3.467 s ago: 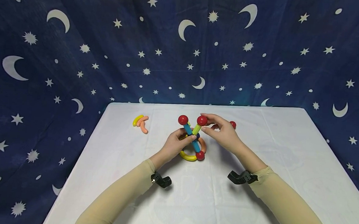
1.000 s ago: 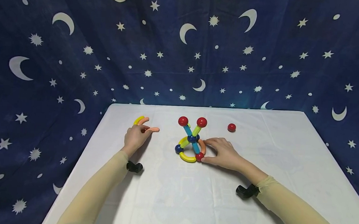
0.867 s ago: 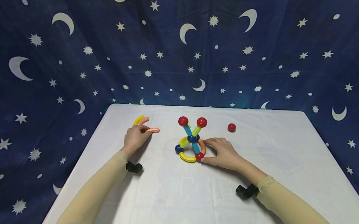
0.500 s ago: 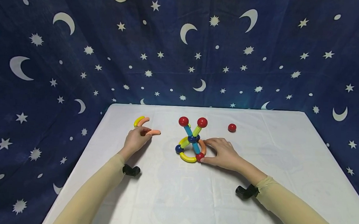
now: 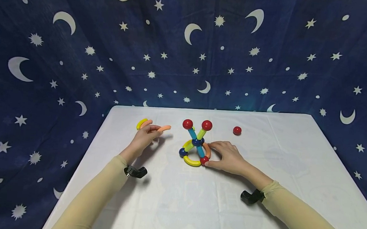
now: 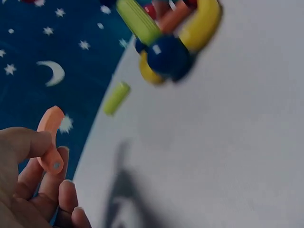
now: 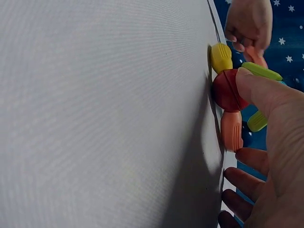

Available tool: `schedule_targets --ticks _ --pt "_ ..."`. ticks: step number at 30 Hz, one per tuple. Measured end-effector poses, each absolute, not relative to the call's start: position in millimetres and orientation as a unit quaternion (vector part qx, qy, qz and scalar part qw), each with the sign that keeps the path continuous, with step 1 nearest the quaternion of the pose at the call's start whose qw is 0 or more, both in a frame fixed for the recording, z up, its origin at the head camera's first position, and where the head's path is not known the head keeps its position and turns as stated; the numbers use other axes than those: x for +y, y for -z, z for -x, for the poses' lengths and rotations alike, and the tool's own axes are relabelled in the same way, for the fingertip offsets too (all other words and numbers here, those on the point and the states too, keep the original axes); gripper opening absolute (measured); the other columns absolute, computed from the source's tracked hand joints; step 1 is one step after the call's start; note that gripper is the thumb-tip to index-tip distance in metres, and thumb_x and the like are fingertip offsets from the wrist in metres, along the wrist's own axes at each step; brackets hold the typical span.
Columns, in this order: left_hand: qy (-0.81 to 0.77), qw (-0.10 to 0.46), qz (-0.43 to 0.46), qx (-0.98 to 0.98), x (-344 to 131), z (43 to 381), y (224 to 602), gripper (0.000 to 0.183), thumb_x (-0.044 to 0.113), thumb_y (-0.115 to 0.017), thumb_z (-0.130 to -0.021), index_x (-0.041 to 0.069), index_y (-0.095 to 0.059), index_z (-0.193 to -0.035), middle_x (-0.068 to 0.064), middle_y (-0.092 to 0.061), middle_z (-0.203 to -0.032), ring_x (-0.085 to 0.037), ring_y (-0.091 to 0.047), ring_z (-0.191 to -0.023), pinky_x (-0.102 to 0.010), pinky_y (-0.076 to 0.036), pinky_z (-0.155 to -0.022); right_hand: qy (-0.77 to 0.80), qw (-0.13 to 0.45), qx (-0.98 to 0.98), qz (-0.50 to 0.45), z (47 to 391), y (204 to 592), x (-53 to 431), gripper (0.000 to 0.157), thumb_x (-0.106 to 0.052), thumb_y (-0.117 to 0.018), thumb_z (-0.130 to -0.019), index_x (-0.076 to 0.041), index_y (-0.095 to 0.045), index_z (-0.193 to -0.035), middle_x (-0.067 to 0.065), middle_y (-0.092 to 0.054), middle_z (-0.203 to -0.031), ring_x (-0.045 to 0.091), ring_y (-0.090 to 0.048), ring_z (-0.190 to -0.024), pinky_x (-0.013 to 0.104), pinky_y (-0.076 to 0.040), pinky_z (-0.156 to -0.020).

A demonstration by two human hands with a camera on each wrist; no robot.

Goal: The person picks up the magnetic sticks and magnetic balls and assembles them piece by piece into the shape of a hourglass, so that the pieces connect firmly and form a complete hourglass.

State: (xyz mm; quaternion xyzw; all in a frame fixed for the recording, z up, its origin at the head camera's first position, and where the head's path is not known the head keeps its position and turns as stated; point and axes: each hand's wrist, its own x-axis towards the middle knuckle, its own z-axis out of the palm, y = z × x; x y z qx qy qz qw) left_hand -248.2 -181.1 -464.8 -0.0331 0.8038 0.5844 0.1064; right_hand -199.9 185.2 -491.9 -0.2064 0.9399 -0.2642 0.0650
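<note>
Stretches both beige-sleeved arms [image 5: 94, 191] forward; pinches with the raised, bare left hand [image 5: 142, 138]; spreads thumb [image 7: 263, 92] from fingers [image 7: 244, 181] on the bare right hand [image 5: 227, 158].

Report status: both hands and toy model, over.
Left hand pinching orange arc in air. Right hand touching lower red ball of model. Nothing seen between arc and model.

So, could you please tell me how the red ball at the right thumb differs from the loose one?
The touched ball is joined to curved sticks; the loose ball stands alone. The touched ball lies nearer the front; the loose ball, farther back. Both are red and round.
</note>
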Motion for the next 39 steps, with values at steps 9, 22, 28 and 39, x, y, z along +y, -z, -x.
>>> schedule_targets --ticks 9,22,28,39 --pt "-0.63 0.145 0.048 0.761 -157.2 251.7 433.2 0.051 0.025 -0.071 -0.096 0.008 -0.061 -0.142 -0.007 -0.057 -0.143 -0.028 -0.048 -0.13 -0.05 -0.037 -0.112 0.264 0.065 0.94 0.205 200.7 495.9 185.9 0.084 -0.068 -0.075 -0.079 -0.019 -0.057 -0.145 0.006 -0.054 -0.147 0.03 -0.041 -0.137 0.057 -0.032 -0.109" --pt "-0.674 0.192 0.08 0.709 -131.6 264.3 386.0 0.051 0.021 -0.072 -0.093 0.015 -0.06 -0.142 -0.005 -0.062 -0.119 -0.018 -0.054 -0.096 -0.03 -0.044 -0.088 0.261 0.07 0.942 0.198 199.7 493.9 183.9 0.085 -0.068 -0.075 -0.079 -0.019 -0.057 -0.146 0.005 -0.054 -0.147 0.03 -0.04 -0.138 0.058 -0.031 -0.11" --pt "-0.665 0.198 0.063 0.718 -124.7 268.5 373.4 0.05 0.033 -0.074 -0.095 0.013 -0.062 -0.14 -0.007 -0.063 -0.128 -0.02 -0.053 -0.104 -0.031 -0.043 -0.089 0.256 0.07 0.944 0.196 200.7 495.5 183.6 0.084 -0.069 -0.075 -0.079 -0.021 -0.057 -0.146 0.004 -0.054 -0.147 0.029 -0.04 -0.138 0.056 -0.032 -0.11" --pt "-0.665 0.192 -0.042 0.721 -99.9 265.4 351.1 0.042 0.026 -0.072 -0.096 0.012 -0.064 -0.135 -0.007 -0.068 -0.127 -0.025 -0.059 -0.12 -0.043 -0.037 -0.104 0.257 0.064 0.944 0.198 200.1 496.7 183.4 0.086 -0.071 -0.074 -0.078 -0.02 -0.057 -0.146 0.005 -0.054 -0.147 0.03 -0.041 -0.138 0.057 -0.032 -0.11"
